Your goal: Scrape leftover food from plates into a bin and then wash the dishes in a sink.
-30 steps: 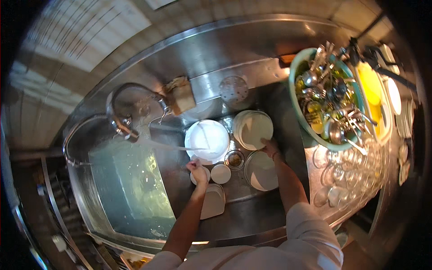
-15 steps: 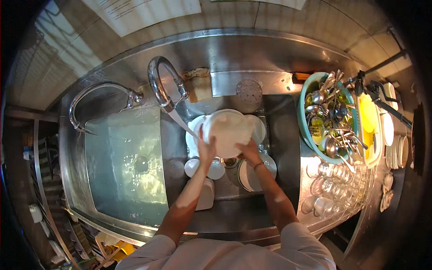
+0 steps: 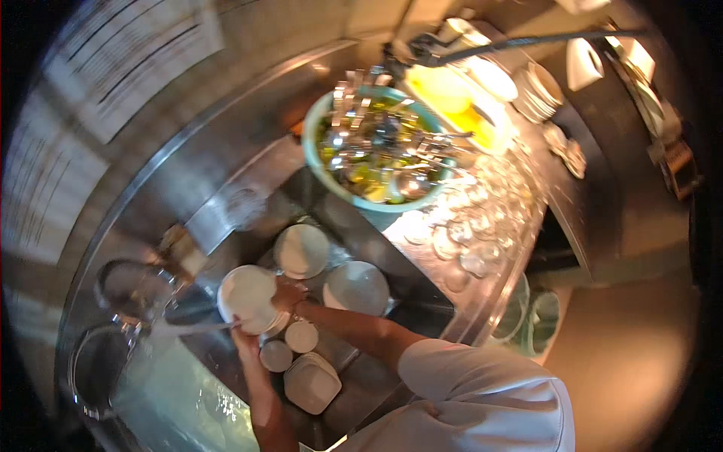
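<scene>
My left hand (image 3: 245, 340) grips the near-left rim of a round white plate (image 3: 248, 297), fingers partly hidden under it. On the plate's right side my right hand (image 3: 287, 294) is closed round the edge. A water stream (image 3: 197, 329) from the tap (image 3: 129, 325) reaches the plate rim by my left hand. Below in the sink lie white plates (image 3: 301, 249), a larger round white dish (image 3: 357, 288), two small white bowls (image 3: 302, 337) and a stack of squarish white dishes (image 3: 312, 384). The picture is somewhat blurred.
A turquoise tub (image 3: 310, 147) heaped with cutlery stands beyond the sink. Several glasses (image 3: 474, 230) crowd the steel drainboard beside it. Farther back are a yellow container (image 3: 440, 88) and stacked plates (image 3: 538, 92). At lower left is a water-filled basin (image 3: 169, 388).
My view has swung to the right, so the sink now appears tilted and farther left. Both hands still hold the round plate near the water stream.
</scene>
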A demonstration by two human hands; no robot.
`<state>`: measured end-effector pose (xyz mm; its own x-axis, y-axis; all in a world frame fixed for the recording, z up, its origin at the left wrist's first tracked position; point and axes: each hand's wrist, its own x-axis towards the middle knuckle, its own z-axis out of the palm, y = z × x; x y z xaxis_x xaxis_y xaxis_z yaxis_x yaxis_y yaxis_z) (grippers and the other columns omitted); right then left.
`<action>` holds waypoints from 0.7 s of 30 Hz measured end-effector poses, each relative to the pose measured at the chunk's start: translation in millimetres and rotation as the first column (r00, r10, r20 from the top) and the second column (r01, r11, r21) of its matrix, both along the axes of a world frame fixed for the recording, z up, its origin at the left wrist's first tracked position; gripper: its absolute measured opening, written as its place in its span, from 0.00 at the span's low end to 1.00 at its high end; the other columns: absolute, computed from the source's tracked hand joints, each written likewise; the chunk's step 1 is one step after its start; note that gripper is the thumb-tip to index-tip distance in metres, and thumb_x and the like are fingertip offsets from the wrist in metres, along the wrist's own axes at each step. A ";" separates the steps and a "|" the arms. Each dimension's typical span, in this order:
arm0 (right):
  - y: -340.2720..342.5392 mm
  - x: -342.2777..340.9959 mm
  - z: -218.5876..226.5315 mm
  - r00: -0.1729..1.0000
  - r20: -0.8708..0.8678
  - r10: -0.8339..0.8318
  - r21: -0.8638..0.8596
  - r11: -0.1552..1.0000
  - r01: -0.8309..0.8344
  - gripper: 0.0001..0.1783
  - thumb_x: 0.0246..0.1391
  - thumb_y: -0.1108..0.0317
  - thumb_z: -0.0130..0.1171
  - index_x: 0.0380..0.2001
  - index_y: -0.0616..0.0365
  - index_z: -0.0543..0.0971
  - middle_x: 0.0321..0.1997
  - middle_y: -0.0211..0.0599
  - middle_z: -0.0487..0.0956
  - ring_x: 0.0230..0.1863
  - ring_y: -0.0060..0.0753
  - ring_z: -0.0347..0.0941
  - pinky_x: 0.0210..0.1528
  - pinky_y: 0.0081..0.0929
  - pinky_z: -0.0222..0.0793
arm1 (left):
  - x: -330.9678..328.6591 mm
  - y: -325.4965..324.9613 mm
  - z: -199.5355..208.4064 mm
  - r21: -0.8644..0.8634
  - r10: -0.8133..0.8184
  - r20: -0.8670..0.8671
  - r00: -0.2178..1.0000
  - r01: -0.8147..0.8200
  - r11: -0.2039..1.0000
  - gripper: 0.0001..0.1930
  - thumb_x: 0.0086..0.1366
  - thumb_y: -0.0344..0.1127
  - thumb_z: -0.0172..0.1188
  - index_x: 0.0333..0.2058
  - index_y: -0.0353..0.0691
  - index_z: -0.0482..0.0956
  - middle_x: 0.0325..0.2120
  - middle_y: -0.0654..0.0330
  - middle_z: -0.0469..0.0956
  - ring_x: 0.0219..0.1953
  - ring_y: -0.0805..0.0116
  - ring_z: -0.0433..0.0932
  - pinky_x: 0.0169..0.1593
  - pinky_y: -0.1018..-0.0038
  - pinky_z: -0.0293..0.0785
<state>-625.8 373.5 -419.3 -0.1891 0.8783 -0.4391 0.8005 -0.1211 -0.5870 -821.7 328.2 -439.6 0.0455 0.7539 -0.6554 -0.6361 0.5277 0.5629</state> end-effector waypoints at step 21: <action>5.0 132.5 -55.6 0.530 -0.269 -0.804 -0.489 0.588 0.644 0.18 0.44 0.60 0.53 0.29 0.67 0.77 0.34 0.51 0.79 0.34 0.43 0.75 0.38 0.36 0.69 | 136.8 77.5 3.6 0.073 -0.158 -0.190 0.969 0.174 0.982 0.33 0.42 0.19 0.49 0.54 0.36 0.62 0.39 0.54 0.72 0.38 0.58 0.75 0.41 0.63 0.77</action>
<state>-493.3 378.5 -474.9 0.2232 0.6311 -0.7429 0.0225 -0.7653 -0.6433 -684.9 405.7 -436.0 0.0604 0.8015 -0.5949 -0.4258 0.5597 0.7109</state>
